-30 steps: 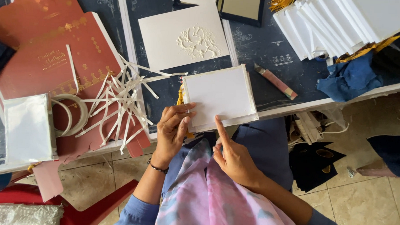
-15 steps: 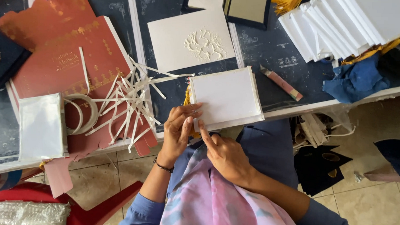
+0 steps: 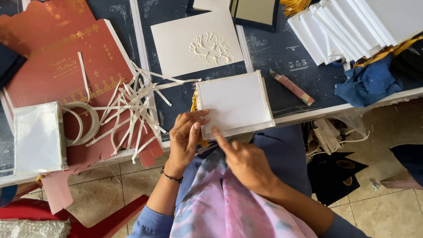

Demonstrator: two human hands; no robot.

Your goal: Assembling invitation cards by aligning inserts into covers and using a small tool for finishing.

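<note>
A white card block (image 3: 235,103) lies at the near edge of the dark table (image 3: 288,56). My left hand (image 3: 185,139) rests on its near left corner, fingers bent over the edge, beside a yellow tassel (image 3: 193,104) that pokes out at the card's left side. My right hand (image 3: 243,160) points its index finger at the card's near edge, close to the left hand. Neither hand lifts the card off the table.
An embossed white card (image 3: 195,41) lies behind the block. A heap of white paper strips (image 3: 127,109), a tape roll (image 3: 82,124), a silver pouch (image 3: 37,138) and red cards (image 3: 59,57) sit left. Right: a small cutter (image 3: 292,87), stacked white cards (image 3: 360,23), blue cloth (image 3: 367,84).
My right index finger has slid left along the card's near edge toward my left hand. The left hand has stayed at the near left corner.
</note>
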